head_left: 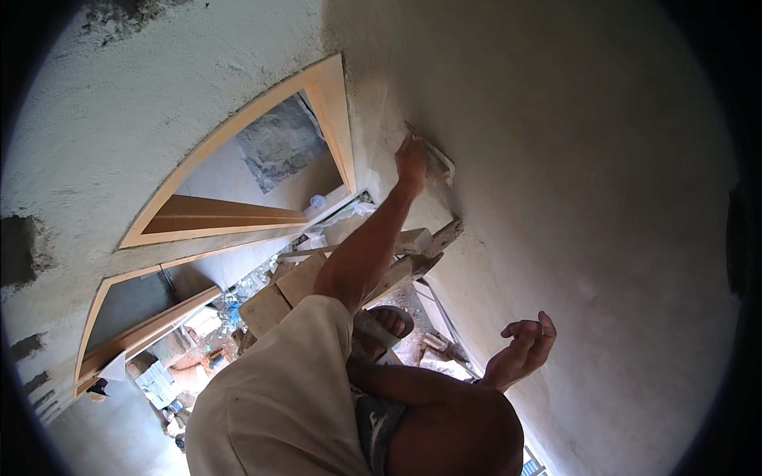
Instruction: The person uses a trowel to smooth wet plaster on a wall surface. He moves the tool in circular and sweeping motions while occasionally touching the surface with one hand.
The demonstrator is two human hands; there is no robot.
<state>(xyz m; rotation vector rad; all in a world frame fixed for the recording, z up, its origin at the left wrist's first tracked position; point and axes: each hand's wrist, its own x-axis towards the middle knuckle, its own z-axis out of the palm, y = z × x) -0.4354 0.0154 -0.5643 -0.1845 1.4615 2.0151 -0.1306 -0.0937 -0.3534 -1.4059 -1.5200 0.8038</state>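
Note:
At the upper middle, my left hand [410, 163] is closed round the handle of a plastering trowel [441, 164]. The trowel's flat blade lies against the grey plastered wall [595, 198], close to the inner corner; the hand hides most of its handle. Lower and to the right, my right hand [524, 351] is raised beside the same wall with nothing visible in it. Its fingers are partly bent and apart. A dark rounded shape at the lower edge covers part of the right forearm. Beige cloth covers the base of the left arm.
Left of the corner, light wooden frames [329, 103] surround openings in a rough wall [198, 79]. Wooden planks and beams [298, 278] lie below my left arm. A sandalled foot [389, 320] shows there. Further down, the ground [198, 349] is strewn with rubble and loose items.

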